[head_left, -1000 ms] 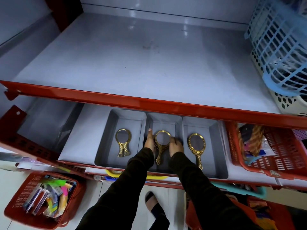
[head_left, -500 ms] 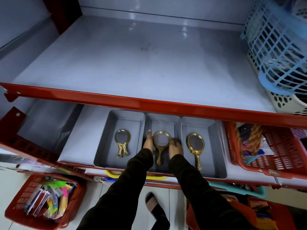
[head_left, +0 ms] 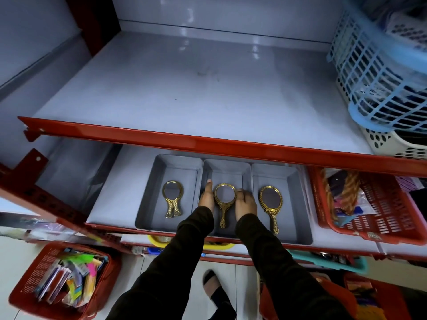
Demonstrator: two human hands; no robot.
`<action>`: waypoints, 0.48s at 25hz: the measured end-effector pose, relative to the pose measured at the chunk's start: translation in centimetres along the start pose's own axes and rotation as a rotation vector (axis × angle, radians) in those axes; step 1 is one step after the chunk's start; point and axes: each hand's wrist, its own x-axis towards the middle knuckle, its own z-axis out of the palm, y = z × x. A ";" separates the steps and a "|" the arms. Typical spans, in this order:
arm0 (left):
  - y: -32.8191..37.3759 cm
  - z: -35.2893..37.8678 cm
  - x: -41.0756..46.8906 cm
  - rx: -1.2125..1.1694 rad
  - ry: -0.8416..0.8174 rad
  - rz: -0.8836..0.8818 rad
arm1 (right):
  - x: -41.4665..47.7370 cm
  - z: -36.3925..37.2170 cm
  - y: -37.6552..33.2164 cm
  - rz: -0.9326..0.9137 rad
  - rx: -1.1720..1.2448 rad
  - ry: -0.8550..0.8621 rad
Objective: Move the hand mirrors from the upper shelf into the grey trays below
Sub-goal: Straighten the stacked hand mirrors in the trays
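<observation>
Three grey trays stand side by side on the lower shelf. The left tray [head_left: 147, 204] holds gold round hand mirrors [head_left: 172, 192], with two handles showing. An oval gold mirror [head_left: 270, 199] lies in the right tray [head_left: 298, 204]. In the middle tray [head_left: 226, 167] lies a round gold hand mirror [head_left: 224, 195], handle towards me. My left hand [head_left: 206, 197] presses its left rim with fingers extended. My right hand [head_left: 246, 204] curls against its right rim. I see no mirror on the upper shelf [head_left: 184, 93].
The upper shelf's red front edge [head_left: 208, 144] overhangs the trays' far ends. A blue basket [head_left: 374, 72] sits on a white one [head_left: 392, 144] at upper right. A red basket [head_left: 381, 209] of goods adjoins the right tray. Another red basket [head_left: 57, 280] stands on the floor.
Both hands stay at the middle mirror's rim and the mirror has not moved. Only the view shifts slightly.
</observation>
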 end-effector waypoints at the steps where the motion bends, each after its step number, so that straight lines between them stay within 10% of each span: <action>1: 0.3 -0.3 -0.5 -0.004 -0.011 0.009 | -0.6 -0.1 -0.5 -0.018 0.015 0.000; 12: 5.9 -10.1 -1.6 -0.193 0.114 0.162 | -4.4 6.2 -5.1 0.093 0.290 -0.250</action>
